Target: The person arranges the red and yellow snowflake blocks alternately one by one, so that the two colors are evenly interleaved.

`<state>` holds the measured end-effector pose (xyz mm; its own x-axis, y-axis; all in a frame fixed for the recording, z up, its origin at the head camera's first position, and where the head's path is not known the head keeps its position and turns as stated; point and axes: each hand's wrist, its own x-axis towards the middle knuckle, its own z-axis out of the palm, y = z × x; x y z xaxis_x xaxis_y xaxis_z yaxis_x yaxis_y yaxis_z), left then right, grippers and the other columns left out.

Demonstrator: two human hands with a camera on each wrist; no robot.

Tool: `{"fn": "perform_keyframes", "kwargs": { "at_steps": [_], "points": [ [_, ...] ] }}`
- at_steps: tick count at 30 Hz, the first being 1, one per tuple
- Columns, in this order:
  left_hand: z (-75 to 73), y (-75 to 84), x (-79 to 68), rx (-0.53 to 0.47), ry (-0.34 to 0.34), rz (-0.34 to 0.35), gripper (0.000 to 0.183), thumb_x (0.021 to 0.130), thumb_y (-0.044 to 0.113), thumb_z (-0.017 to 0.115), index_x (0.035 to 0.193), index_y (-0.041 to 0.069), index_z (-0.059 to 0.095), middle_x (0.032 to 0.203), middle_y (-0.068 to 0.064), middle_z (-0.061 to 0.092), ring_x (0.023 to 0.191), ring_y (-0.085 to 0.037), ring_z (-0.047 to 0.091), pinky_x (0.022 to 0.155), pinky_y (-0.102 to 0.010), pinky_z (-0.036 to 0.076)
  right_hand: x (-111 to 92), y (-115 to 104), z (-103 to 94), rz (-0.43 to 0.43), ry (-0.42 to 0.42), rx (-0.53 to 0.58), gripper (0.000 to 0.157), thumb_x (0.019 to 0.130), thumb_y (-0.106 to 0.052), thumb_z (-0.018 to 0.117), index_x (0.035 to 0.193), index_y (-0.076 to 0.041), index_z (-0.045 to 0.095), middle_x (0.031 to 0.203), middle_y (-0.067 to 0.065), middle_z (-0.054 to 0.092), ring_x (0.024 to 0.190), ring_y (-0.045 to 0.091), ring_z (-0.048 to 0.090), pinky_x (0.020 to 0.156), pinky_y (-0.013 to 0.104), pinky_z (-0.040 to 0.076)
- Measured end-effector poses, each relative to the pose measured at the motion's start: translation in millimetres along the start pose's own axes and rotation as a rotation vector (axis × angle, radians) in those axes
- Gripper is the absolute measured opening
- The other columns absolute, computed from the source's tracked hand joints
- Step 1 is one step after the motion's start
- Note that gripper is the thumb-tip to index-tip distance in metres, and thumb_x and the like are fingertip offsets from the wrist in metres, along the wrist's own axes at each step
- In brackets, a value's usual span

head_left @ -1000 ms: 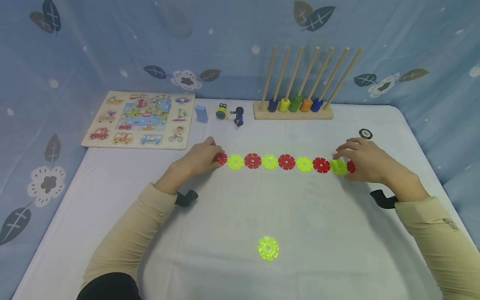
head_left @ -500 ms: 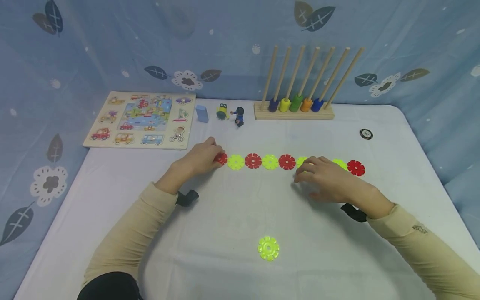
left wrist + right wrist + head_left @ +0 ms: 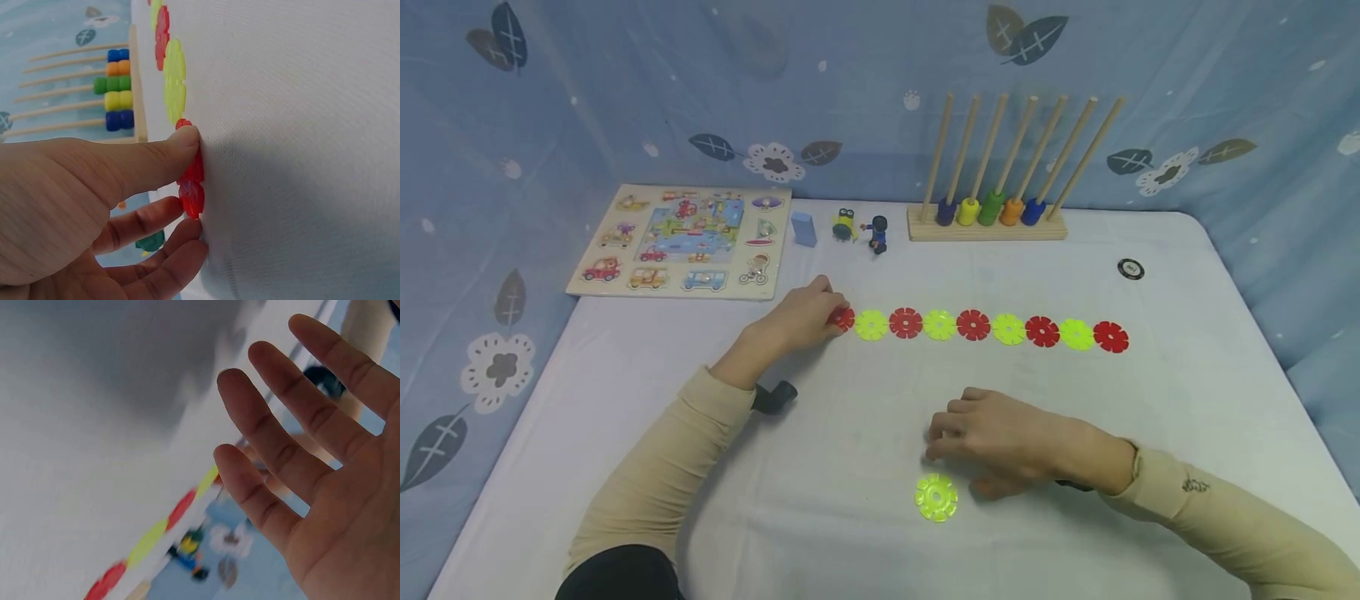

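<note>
A row of alternating red and yellow-green notched interlocking discs (image 3: 973, 325) lies across the table, edge to edge. My left hand (image 3: 805, 315) is at its left end, with thumb and fingers on opposite edges of the last red disc (image 3: 192, 199). Part of that disc is hidden under the thumb. A separate yellow-green disc (image 3: 936, 497) lies flat nearer the front. Just above and to the right of it is my right hand (image 3: 1000, 437), holding nothing. The right wrist view shows its fingers (image 3: 253, 419) spread apart, the palm bare.
Behind the row stand a wooden peg rack (image 3: 987, 234) with coloured beads and a puzzle board (image 3: 677, 242). Between them are a blue block (image 3: 802, 228), a green-yellow figure (image 3: 844, 224) and a small dark-blue figure (image 3: 877, 233). A black round chip (image 3: 1131, 268) lies at right.
My right hand has left the right end of the row and moved left and toward the front, beside the loose yellow-green disc. My left hand has stayed at the row's left end.
</note>
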<state>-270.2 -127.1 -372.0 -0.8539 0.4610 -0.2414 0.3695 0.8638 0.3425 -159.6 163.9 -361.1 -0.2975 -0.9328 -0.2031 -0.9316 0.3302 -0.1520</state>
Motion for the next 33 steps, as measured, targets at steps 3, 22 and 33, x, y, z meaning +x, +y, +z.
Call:
{"fn": "perform_keyframes", "kwargs": {
  "at_steps": [3,22,33],
  "points": [
    [0.7,-0.4,0.3,0.004,0.002,0.003,0.043,0.087,0.017,0.071,0.127,0.006,0.062,0.116,-0.014,0.053,0.099,-0.026,0.056,0.092,-0.038,0.050,4.4,-10.4,3.2,-0.079,0.006,-0.031,0.058,0.070,-0.047,0.080,0.123,-0.033,0.061,0.117,-0.009,0.060,0.099,0.009,0.057,0.090,0.031,0.049],
    [2.0,-1.6,0.2,0.000,0.014,0.003,0.042,0.087,0.017,0.071,0.127,0.006,0.062,0.117,-0.014,0.053,0.099,-0.027,0.056,0.092,-0.038,0.050,20.0,-24.3,14.9,-0.232,0.055,-0.050,0.041,0.076,-0.044,0.077,0.110,-0.022,0.071,0.115,-0.009,0.064,0.102,0.008,0.059,0.090,0.025,0.052],
    [2.7,-3.2,0.9,0.003,0.017,0.013,0.042,0.087,0.017,0.071,0.127,0.005,0.062,0.117,-0.015,0.053,0.099,-0.027,0.056,0.092,-0.039,0.050,17.5,-22.5,15.3,-0.175,-0.024,-0.010,0.055,0.076,-0.042,0.077,0.125,-0.025,0.059,0.122,-0.007,0.058,0.107,0.008,0.055,0.089,0.020,0.052]
  ]
}}
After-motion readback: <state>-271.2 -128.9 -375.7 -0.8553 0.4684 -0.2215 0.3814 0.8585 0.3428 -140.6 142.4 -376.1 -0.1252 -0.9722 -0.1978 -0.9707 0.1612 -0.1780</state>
